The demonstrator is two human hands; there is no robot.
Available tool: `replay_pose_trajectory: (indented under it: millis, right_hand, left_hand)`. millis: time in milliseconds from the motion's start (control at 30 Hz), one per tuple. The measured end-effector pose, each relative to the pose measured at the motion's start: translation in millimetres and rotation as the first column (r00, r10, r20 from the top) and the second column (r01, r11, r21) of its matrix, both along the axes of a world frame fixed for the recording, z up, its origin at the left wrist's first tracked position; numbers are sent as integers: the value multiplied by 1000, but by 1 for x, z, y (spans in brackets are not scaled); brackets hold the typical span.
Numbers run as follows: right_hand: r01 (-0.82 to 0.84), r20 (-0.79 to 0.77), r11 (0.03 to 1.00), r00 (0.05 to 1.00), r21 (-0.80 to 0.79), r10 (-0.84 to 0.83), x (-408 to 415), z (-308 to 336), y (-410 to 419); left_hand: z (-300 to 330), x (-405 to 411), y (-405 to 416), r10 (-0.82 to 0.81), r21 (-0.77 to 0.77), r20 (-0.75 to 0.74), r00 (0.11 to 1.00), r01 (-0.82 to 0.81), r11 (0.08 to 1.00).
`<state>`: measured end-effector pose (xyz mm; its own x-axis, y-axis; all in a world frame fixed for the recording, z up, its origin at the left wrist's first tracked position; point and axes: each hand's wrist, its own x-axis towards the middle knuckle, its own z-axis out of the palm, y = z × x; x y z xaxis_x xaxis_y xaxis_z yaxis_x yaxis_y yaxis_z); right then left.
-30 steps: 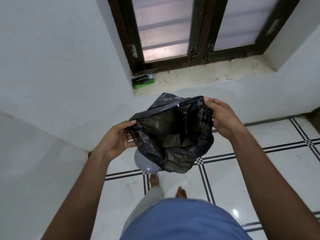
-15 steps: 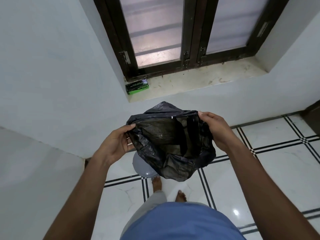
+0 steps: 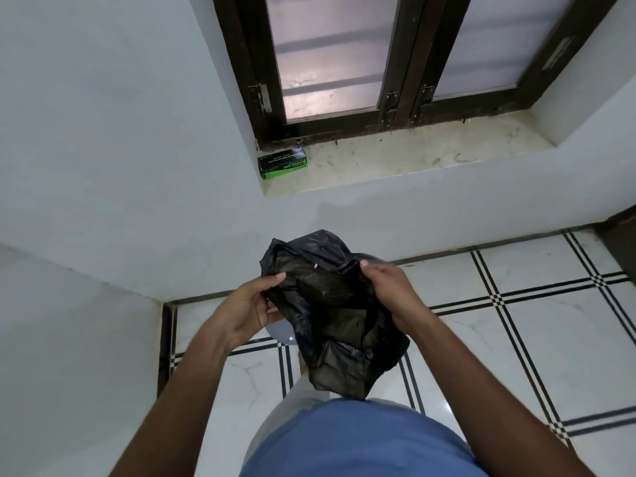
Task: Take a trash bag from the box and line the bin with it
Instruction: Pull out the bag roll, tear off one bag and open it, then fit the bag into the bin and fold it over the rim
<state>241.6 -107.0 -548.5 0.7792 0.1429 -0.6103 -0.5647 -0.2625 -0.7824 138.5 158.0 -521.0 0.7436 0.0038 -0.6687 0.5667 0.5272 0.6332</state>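
Observation:
A crumpled black trash bag [image 3: 330, 315] hangs open-mouthed in front of me. My left hand [image 3: 246, 309] grips its left rim. My right hand [image 3: 389, 290] grips its right rim. Under the bag a grey round bin [image 3: 280, 333] stands on the floor; only slivers of it show at the bag's left and top right edges. The green and black trash bag box [image 3: 283, 162] lies on the left end of the window sill, far from both hands.
A stone window sill [image 3: 413, 156] runs below a dark-framed window [image 3: 395, 56]. White walls meet in a corner at the left. The floor [image 3: 516, 321] is white tile with black lines. A dark object [image 3: 619, 242] stands at the right edge.
Both hands have come lower and closer together with the bag, and the bag's mouth has narrowed. The view has tilted down, showing more floor.

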Motion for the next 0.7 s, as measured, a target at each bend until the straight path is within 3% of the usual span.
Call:
replay_pose_trajectory:
  millis: [133, 267, 433, 600, 700]
  right_hand:
    - [-128, -19, 970, 992, -205, 127, -7, -25, 17]
    - [-225, 87, 834, 948, -504, 308, -19, -51, 16]
    - [-215, 97, 806, 943, -552, 318, -23, -76, 3]
    - [-248, 24, 808, 951, -534, 307, -16, -97, 6]
    - [-300, -109, 842, 953, -449, 282, -9, -114, 26]
  left_hand:
    - [-31, -17, 5, 24, -78, -89, 996, -31, 997]
    - [-66, -34, -8, 86, -126, -179, 980, -110, 986]
    - [-101, -48, -31, 99, -137, -315, 944, -148, 979]
    - [-128, -58, -30, -126, -110, -342, 931, 94, 990]
    - [-144, -56, -13, -84, -4, -451, 889, 92, 996]
